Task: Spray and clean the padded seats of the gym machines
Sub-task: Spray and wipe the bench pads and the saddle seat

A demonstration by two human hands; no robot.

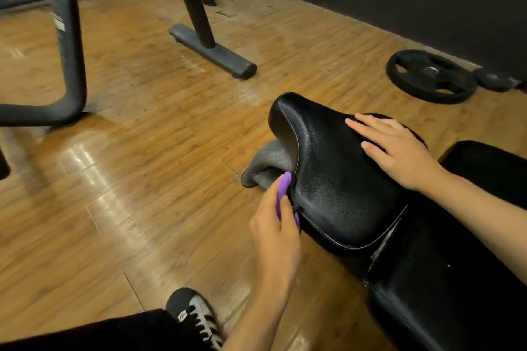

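A black padded seat (pixel 336 179) with white stitching fills the lower right, its nose pointing up and left. My right hand (pixel 396 148) lies flat on its top with straight fingers. My left hand (pixel 275 225) grips a purple spray bottle (pixel 283 188) by its head at the seat's left edge; most of the bottle is hidden by the hand. A grey cloth (pixel 268 165) hangs off the seat's left side, just beyond the bottle.
A second black pad (pixel 445 279) adjoins the seat at the lower right. Black machine frames (pixel 71 45) and a foot bar (pixel 212 50) stand on the wooden floor at upper left. A weight plate (pixel 430 75) lies by the dark wall. My shoe (pixel 196 316) is at the bottom.
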